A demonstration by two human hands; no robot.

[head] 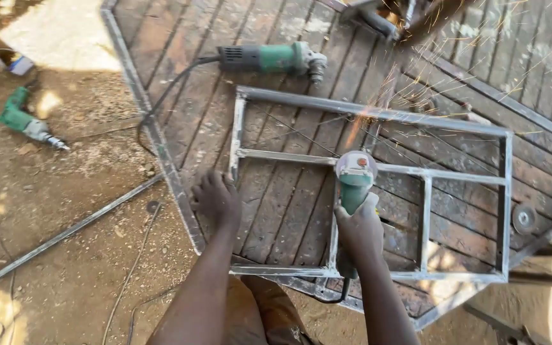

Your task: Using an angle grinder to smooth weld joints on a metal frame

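Note:
A rectangular frame of grey square steel tube (378,115) lies flat on a rusty corrugated metal gate (180,76). My right hand (360,228) grips a green angle grinder (354,179) whose head sits on the frame's inner crossbar, and sparks fly up and to the right. My left hand (216,199) rests flat on the gate, fingers spread, just left of the frame's left upright. It holds nothing.
A second green angle grinder (269,59) with a black cord lies on the gate above the frame. A green drill (25,122) lies on the dirt at left. A long steel bar (65,235) crosses the ground. A loose grinding disc (524,218) rests at right.

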